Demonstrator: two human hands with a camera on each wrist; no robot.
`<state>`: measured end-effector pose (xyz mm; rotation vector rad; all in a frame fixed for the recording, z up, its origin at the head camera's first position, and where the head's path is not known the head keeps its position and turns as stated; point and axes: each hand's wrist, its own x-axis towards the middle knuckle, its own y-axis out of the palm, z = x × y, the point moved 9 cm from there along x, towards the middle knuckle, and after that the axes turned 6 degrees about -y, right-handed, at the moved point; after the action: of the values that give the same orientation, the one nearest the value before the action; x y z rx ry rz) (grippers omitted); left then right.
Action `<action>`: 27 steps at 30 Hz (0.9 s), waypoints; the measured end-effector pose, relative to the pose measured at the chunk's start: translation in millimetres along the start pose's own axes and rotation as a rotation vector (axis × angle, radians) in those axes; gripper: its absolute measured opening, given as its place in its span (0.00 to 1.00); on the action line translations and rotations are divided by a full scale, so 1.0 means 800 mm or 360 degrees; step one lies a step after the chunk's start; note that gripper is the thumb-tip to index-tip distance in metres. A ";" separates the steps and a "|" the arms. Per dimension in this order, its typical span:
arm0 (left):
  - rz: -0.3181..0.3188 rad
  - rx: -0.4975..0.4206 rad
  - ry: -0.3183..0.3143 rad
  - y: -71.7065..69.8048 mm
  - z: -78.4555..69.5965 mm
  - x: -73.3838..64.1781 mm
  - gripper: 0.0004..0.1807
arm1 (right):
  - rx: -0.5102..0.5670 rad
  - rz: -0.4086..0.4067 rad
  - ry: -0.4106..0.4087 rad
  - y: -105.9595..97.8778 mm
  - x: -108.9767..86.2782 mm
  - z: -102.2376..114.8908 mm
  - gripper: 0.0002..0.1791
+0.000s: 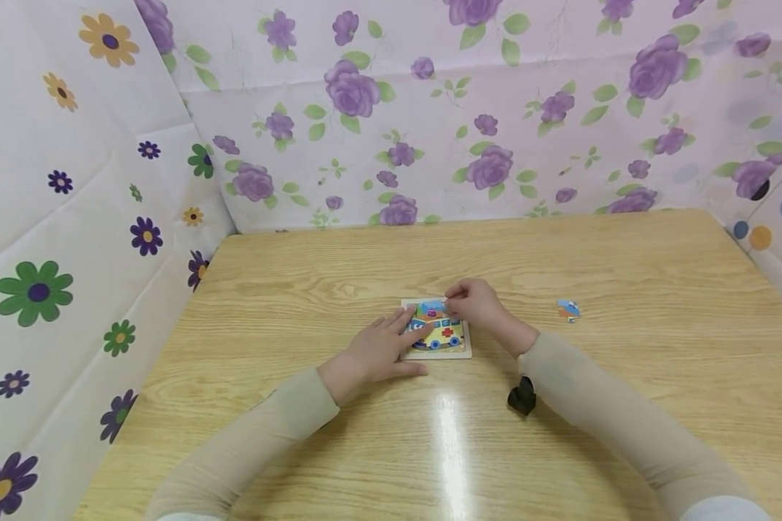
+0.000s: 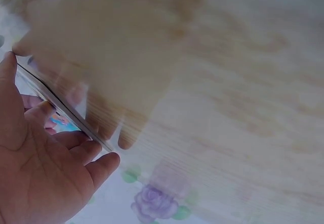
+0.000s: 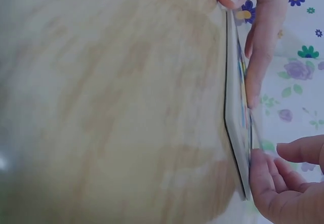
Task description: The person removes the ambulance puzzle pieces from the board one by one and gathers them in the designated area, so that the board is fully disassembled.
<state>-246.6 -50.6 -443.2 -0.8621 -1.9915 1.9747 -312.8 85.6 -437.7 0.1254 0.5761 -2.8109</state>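
A small jigsaw puzzle (image 1: 439, 346) in a pale frame lies on the table, showing a yellow vehicle with a red cross and blue wheels. My left hand (image 1: 379, 350) rests over its left side, fingers spread across the picture and thumb by the near edge. At the upper right corner, my right hand (image 1: 484, 307) has its fingers bent around a puzzle piece (image 3: 256, 131), which shows as a thin tilted edge in the right wrist view. From the left wrist, the frame (image 2: 68, 107) appears edge-on beside the left fingers.
A loose blue and orange puzzle piece (image 1: 568, 310) lies to the right on the wooden table (image 1: 300, 275). A black object (image 1: 523, 396) is beside the right sleeve. Flower-printed sheets (image 1: 365, 166) hang behind the table and at its left.
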 end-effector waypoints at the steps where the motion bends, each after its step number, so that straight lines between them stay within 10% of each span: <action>1: -0.0002 -0.0003 0.0004 -0.001 -0.001 0.000 0.41 | -0.0020 -0.0010 -0.0010 -0.001 0.000 0.001 0.13; 27: 0.0013 -0.0009 -0.0008 0.000 -0.001 0.000 0.40 | 0.0188 -0.0093 0.0072 -0.002 0.003 -0.001 0.14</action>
<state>-246.0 -50.1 -443.1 -0.8690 -2.0004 1.9785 -315.4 86.8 -437.8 0.1992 0.4299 -2.9059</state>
